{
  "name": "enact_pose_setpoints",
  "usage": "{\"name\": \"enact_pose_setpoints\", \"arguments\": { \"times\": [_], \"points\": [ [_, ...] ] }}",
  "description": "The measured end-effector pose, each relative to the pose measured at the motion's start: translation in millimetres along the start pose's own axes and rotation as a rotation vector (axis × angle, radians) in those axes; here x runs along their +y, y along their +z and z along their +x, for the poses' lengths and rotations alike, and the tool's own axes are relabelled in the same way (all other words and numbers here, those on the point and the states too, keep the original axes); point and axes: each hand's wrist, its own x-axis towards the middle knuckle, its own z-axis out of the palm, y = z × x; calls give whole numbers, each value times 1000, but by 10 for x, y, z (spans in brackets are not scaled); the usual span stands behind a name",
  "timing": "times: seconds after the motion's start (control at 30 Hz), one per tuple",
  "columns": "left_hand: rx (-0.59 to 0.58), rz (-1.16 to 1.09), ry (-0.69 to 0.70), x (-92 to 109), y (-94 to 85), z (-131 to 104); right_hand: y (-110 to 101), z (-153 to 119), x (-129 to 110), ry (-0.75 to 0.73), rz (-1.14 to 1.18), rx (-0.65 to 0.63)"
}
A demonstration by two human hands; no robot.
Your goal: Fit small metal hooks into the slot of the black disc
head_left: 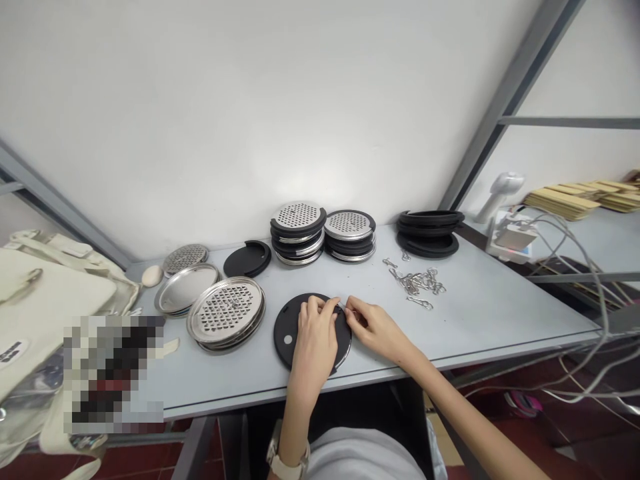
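Note:
A round black plastic disc [287, 325] lies flat near the table's front edge, with a pale round spot on its left side. My left hand [319, 330] rests over it, fingers curled and pressed onto its top near the far rim. At the disc's far right edge my right hand [369, 323] is closed in a pinch. A small shiny bit shows between the fingertips of both hands, but its kind is mostly hidden. To the right lies a loose heap of metal wire clips [417, 283]. Left of the disc sits a stack of metal grater plates [227, 311].
Behind stand two stacks of graters in black holders [299, 233] [350, 235]. Black rings [429, 233] are piled at back right, a black holder [247, 259] at back left. Plain metal plates [187, 290] and a cream bag [55, 287] fill the left; cables [595, 267] hang right.

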Motion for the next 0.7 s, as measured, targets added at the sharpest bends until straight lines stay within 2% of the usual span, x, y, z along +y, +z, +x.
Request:
{"name": "enact_pose_setpoints", "arguments": {
  "times": [0.47,0.7],
  "points": [
    [11,-26,3,-8,1,-3,6,-1,16,-1,42,24],
    [11,-36,6,-1,-5,0,-15,3,13,-23,29,-10]
  ]
}}
